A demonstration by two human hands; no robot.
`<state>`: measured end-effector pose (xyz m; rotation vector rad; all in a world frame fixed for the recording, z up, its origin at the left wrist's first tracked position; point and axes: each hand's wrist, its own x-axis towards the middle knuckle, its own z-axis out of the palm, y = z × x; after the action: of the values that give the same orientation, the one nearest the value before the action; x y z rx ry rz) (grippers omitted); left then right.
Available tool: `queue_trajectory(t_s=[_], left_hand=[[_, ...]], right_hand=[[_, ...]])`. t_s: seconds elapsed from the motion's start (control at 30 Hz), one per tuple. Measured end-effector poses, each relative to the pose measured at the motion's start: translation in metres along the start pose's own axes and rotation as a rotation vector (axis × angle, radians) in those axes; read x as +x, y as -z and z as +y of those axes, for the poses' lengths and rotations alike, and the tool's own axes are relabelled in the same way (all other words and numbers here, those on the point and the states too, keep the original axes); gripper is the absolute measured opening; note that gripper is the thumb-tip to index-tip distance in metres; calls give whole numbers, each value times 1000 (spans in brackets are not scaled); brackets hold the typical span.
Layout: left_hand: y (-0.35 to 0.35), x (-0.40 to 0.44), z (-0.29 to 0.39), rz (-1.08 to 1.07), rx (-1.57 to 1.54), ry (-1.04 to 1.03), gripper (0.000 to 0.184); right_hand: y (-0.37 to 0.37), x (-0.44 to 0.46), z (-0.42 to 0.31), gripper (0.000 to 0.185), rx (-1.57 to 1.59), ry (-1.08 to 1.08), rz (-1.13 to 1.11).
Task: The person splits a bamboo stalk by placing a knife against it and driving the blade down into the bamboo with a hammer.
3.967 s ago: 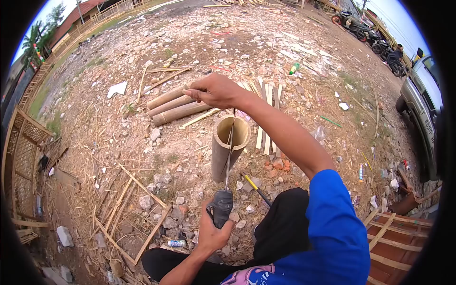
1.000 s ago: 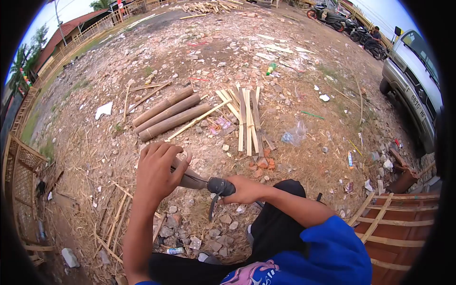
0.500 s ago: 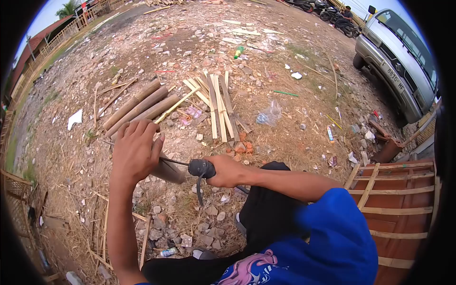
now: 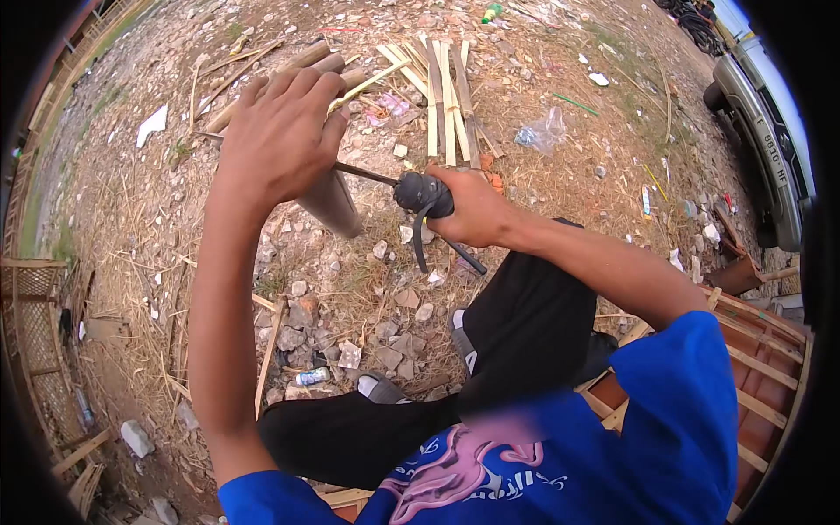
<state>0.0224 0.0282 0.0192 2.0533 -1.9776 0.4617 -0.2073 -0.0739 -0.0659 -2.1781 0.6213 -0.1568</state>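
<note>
My right hand [image 4: 477, 208] is closed round a lumpy, black-wrapped handle [image 4: 423, 192]. Its thin dark metal blade [image 4: 366, 173] passes beneath my left hand [image 4: 282, 131], whose grip I cannot tell. That hand blocks the top of the round brown bamboo tube [image 4: 331, 206] below. Flat pale slats [image 4: 449, 105] lie beyond, jagged stones [image 4: 389, 346] nearer me.

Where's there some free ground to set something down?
Straw-littered ground between the clear plastic bag and the right forearm looks mostly free. Crowded: beyond the left hand, with poles; beyond the right hand, with wooden strips; around the shoes, with stones and a small container.
</note>
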Motion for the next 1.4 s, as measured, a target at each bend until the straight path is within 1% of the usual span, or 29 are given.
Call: queue_trajectory(t_s=[0.27, 0.33, 0.37, 0.47, 0.5, 0.53, 0.57, 0.63, 0.7, 0.73, 0.77, 0.8, 0.83, 0.87, 0.9, 0.93, 0.97, 1.0, 1.03, 1.07, 1.1, 1.13, 1.17, 1.2, 1.27, 1.3, 1.33, 1.37, 1.4], left_hand=[[-10, -4, 2, 35, 80, -47, 28], [-12, -3, 1, 56, 124, -45, 28], [-1, -1, 2, -79, 88, -26, 30], [6, 0, 6, -20, 47, -96, 30], [30, 2, 15, -251, -43, 84, 45], [30, 9, 10, -182, -83, 87, 44], [23, 14, 3, -132, -113, 91, 43], [19, 13, -3, -82, -192, 147, 40], [4, 4, 4, 470, -210, -58, 34], [-8, 6, -7, 679, -200, -177, 34], [-21, 4, -12, 886, -277, -141, 35], [-19, -15, -10, 839, -202, -68, 49], [-20, -33, 3, 837, -379, 22, 59], [-20, -55, 18, 720, -619, 257, 66], [-9, -80, 40, 459, -917, 608, 71], [0, -103, 48, 108, -1119, 820, 78], [2, -122, 56, -147, -1264, 842, 85], [10, -134, 67, -305, -1423, 901, 87], [2, -149, 76, -237, -1490, 826, 88], [1, -156, 90, -157, -1286, 856, 82], [-1, -153, 91, -132, -1209, 911, 78], [-3, -155, 92, -107, -1136, 975, 74], [-21, -165, 84, 16, -1122, 917, 62], [-22, -169, 83, -16, -1026, 885, 59], [-24, -175, 80, -70, -838, 817, 54], [-31, -178, 75, -29, -789, 801, 48], [-29, -177, 70, -34, -721, 813, 48], [-28, -173, 65, -33, -659, 819, 48], [-29, -172, 60, -33, -600, 831, 47]], right_hand=[[-13, -9, 15, 37, -103, 105, 126], [-12, -9, 13, 39, -112, 69, 120], [-12, -10, 3, 39, -90, 28, 101], [-35, -15, 10, 41, -62, 4, 130], [-39, -15, 5, 42, -75, -7, 149], [-32, -11, 0, 42, -111, -3, 181], [-34, -7, -3, 44, -32, -42, 189], [-33, -7, -9, 44, 29, -73, 134], [-32, -9, -10, 43, 81, -114, 88], [-40, -13, -14, 43, 134, -153, 128], [-53, -20, -20, 44, 190, -197, 167], [-65, -29, -26, 44, 250, -244, 208], [-77, -33, -37, 49, 335, -287, 228], [-90, -36, -49, 54, 419, -330, 244], [-104, -39, -60, 60, 560, -320, 247], [-118, -39, -69, 67, 700, -305, 249], [-142, -39, -72, 68, 730, -216, 260], [-159, -39, -73, 70, 760, -130, 272], [-159, -41, -76, 70, 803, -68, 195], [-155, -41, -84, 71, 852, -4, 128], [-137, -46, -82, 69, 718, 63, -42], [-120, -53, -74, 66, 552, 186, -83], [-103, -58, -63, 64, 377, 307, -123], [-81, -62, -54, 62, 196, 426, -163], [2, -72, -67, 43, 368, 532, -55], [27, -75, -51, 37, 464, 560, 115], [37, -77, -27, 30, 701, 547, 366], [55, -72, 8, 24, 863, 512, 505], [61, -58, 51, 25, 749, 329, 648]])
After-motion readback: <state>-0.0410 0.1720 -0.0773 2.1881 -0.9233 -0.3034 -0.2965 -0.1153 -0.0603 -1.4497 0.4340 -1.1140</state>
